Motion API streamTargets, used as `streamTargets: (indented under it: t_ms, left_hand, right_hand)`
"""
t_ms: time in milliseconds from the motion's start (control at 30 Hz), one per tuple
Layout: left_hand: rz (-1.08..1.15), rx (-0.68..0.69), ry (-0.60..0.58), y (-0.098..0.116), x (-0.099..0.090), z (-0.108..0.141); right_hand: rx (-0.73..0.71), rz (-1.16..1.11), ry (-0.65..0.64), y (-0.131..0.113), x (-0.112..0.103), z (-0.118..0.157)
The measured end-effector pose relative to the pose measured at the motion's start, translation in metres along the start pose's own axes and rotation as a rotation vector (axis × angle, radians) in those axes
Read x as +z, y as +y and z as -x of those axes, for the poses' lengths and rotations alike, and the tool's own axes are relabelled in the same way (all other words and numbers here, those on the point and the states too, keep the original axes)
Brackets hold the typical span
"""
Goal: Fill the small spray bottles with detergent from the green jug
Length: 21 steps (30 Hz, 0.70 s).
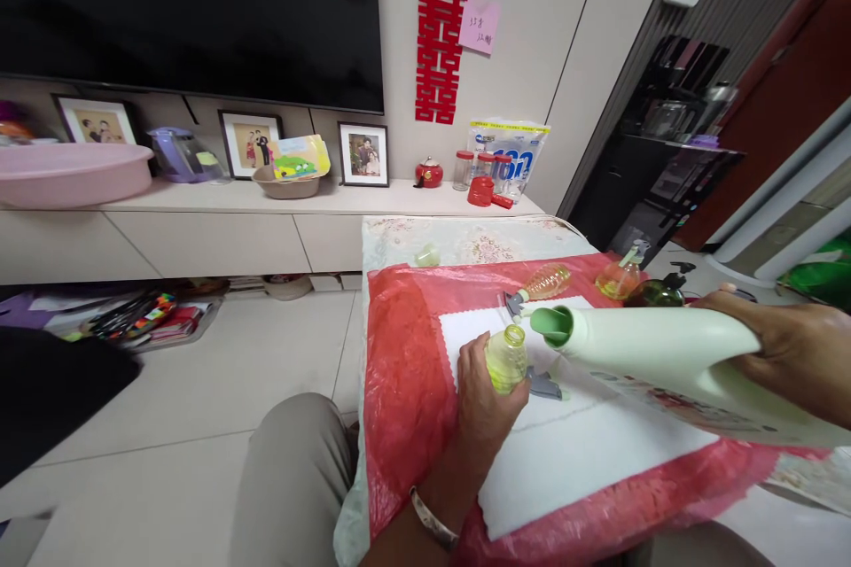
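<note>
"Yellow-tinted bottle (pixel 506 363), over the white sheet (pixel 585 461). Who's got it?"

"The left hand (pixel 487 390). Its fingers are wrapped round the bottle's side, mouth up."

"And the right hand (pixel 801 350)?"

"Out at three o'clock from the bottle, fingers curled round the handle of that big pale green jug (pixel 665 344). Its spout points to nine o'clock, just beside the bottle's mouth."

"What's close by?"

"A grey spray head (pixel 545 384) at four o'clock from the bottle, and an amber bottle (pixel 550 282) lying at one o'clock."

Left hand (pixel 484 392) curled in a grip, right hand (pixel 781 332) gripping, hands apart
</note>
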<state>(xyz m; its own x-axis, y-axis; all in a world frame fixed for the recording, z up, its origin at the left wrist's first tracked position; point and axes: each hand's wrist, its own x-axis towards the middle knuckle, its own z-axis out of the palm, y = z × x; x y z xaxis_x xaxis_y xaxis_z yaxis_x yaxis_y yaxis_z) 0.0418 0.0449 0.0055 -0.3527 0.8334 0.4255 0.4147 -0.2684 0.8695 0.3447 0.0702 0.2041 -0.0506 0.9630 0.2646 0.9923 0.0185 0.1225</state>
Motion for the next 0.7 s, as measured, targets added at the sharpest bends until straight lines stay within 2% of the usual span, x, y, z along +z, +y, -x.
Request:
streamTargets:
  t_ms: [100,300,533,700]
  left_hand:
    - [0.001,0.001,-0.003,0.001,-0.001,0.000]
    - [-0.001,0.018,-0.010,0.004,-0.004,0.001]
    - [-0.016,0.008,-0.011,0.004,-0.003,0.001]
    - [-0.019,0.023,0.007,0.005,-0.003,0.001]
  right_hand:
    - [0.051,0.079,-0.109,-0.011,-0.010,-0.003]
    - [0.060,0.188,-0.224,-0.031,-0.027,-0.010]
    - [0.017,0.251,-0.210,-0.043,-0.041,-0.013]
    - [0.115,0.292,-0.254,-0.052,-0.048,-0.011]
